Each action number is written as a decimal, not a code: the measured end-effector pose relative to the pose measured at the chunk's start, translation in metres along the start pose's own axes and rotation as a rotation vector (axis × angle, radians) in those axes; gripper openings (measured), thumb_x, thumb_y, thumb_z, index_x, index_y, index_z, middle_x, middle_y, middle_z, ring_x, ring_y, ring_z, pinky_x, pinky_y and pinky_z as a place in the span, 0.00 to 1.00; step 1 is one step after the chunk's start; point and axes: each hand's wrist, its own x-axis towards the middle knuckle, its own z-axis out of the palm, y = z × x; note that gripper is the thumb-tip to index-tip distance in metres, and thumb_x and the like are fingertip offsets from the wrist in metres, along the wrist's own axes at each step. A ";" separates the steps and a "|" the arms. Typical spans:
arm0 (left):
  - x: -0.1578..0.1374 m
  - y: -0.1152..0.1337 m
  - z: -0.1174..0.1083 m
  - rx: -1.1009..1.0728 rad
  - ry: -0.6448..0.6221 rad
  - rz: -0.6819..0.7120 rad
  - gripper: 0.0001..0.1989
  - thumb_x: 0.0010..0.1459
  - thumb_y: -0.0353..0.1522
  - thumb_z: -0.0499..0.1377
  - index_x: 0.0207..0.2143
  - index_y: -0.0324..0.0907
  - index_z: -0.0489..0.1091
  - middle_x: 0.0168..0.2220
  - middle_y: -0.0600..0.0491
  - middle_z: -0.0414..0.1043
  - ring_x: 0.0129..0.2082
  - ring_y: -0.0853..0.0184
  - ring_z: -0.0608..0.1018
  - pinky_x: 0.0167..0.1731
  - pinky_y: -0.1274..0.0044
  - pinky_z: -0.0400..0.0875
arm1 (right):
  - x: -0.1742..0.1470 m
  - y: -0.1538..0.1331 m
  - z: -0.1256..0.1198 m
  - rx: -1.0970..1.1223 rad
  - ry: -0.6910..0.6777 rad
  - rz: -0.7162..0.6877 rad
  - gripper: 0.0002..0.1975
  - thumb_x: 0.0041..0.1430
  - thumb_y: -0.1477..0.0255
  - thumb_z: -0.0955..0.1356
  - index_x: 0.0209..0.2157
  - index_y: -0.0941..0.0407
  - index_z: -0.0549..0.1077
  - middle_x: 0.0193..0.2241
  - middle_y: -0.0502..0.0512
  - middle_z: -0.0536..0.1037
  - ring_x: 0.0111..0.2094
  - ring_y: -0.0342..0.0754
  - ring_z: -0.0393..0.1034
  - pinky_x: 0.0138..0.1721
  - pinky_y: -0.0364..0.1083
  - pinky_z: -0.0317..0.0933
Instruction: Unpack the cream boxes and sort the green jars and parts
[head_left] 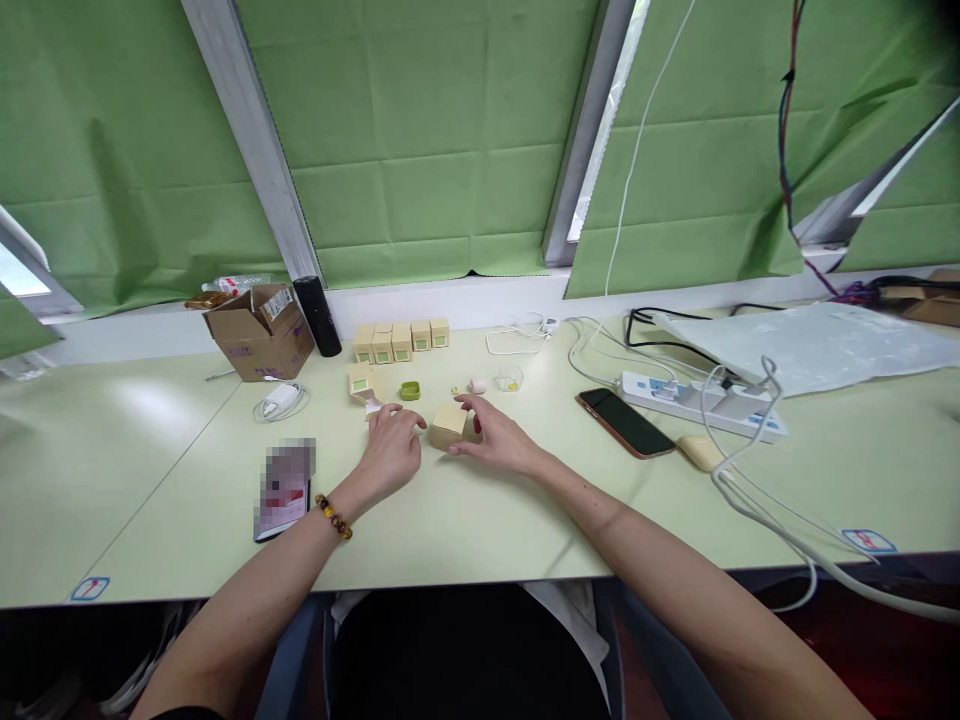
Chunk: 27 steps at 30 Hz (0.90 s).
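Observation:
A small tan cardboard box [448, 427] sits on the table in front of me. My right hand [496, 436] grips it from the right, with a finger at its top edge and the thumb low on its near side. To its left my left hand [393, 446] hovers just over the table, fingers loosely bent and apart, holding nothing that I can see. Beyond those fingers lies an opened small box [363, 382] with its flap out. A green square dish [410, 390], a pale pink piece [478, 385] and a clear plastic cup [510, 379] with something yellow inside stand farther back.
Several closed small boxes [401, 342] line the back, beside a black cylinder [317, 316] and a brown carton [260, 335]. One phone [283, 490] lies left; another phone [626, 422] lies right, near a power strip [701, 403] and loose white cables [780, 535].

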 end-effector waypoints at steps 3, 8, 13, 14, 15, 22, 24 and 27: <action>0.001 0.002 -0.001 -0.008 0.022 0.004 0.16 0.59 0.25 0.54 0.47 0.47 0.71 0.50 0.45 0.77 0.64 0.46 0.65 0.60 0.50 0.61 | 0.003 -0.002 0.006 0.166 -0.014 0.018 0.30 0.57 0.61 0.74 0.58 0.56 0.68 0.48 0.60 0.78 0.37 0.50 0.73 0.42 0.50 0.68; 0.002 0.007 -0.003 -0.059 0.104 0.020 0.21 0.58 0.25 0.53 0.54 0.46 0.67 0.56 0.43 0.73 0.68 0.49 0.62 0.64 0.51 0.58 | 0.004 0.000 -0.007 0.798 -0.108 -0.037 0.31 0.46 0.64 0.77 0.52 0.54 0.68 0.49 0.59 0.78 0.50 0.54 0.75 0.49 0.50 0.69; -0.002 0.013 -0.007 -0.099 0.293 0.099 0.29 0.57 0.24 0.52 0.62 0.46 0.60 0.62 0.43 0.67 0.70 0.51 0.58 0.67 0.53 0.57 | 0.000 -0.006 -0.019 1.076 -0.162 -0.021 0.35 0.41 0.62 0.80 0.51 0.53 0.69 0.49 0.59 0.80 0.50 0.55 0.77 0.52 0.52 0.70; -0.004 0.014 -0.008 -0.092 0.325 0.129 0.32 0.56 0.24 0.53 0.63 0.46 0.58 0.64 0.43 0.65 0.71 0.50 0.57 0.67 0.52 0.56 | 0.000 -0.008 -0.018 1.093 -0.156 -0.019 0.35 0.41 0.61 0.80 0.50 0.53 0.69 0.49 0.59 0.80 0.49 0.55 0.77 0.52 0.52 0.70; -0.006 0.016 -0.009 -0.077 0.345 0.161 0.34 0.56 0.25 0.55 0.65 0.47 0.56 0.67 0.43 0.63 0.72 0.49 0.56 0.68 0.51 0.54 | 0.001 -0.009 -0.017 1.103 -0.139 -0.019 0.34 0.41 0.60 0.81 0.49 0.53 0.70 0.48 0.59 0.80 0.49 0.55 0.78 0.51 0.52 0.70; -0.010 0.035 -0.004 0.133 0.310 0.311 0.40 0.63 0.39 0.63 0.72 0.46 0.48 0.69 0.37 0.60 0.70 0.42 0.61 0.67 0.49 0.56 | 0.006 -0.027 0.005 0.905 0.170 0.039 0.32 0.42 0.55 0.82 0.43 0.52 0.69 0.42 0.54 0.79 0.44 0.52 0.77 0.47 0.52 0.74; -0.007 0.035 -0.002 0.192 0.363 0.303 0.37 0.66 0.38 0.61 0.71 0.43 0.50 0.65 0.36 0.65 0.66 0.43 0.67 0.63 0.50 0.63 | 0.004 -0.034 0.011 0.860 0.193 0.031 0.32 0.43 0.55 0.82 0.44 0.51 0.68 0.42 0.54 0.79 0.43 0.52 0.77 0.45 0.52 0.74; -0.003 0.030 -0.002 0.219 0.434 0.312 0.30 0.67 0.30 0.57 0.69 0.40 0.54 0.61 0.37 0.70 0.61 0.48 0.73 0.59 0.55 0.70 | 0.000 -0.041 0.014 0.845 0.164 -0.048 0.30 0.50 0.53 0.79 0.47 0.51 0.68 0.46 0.56 0.77 0.44 0.52 0.76 0.45 0.53 0.74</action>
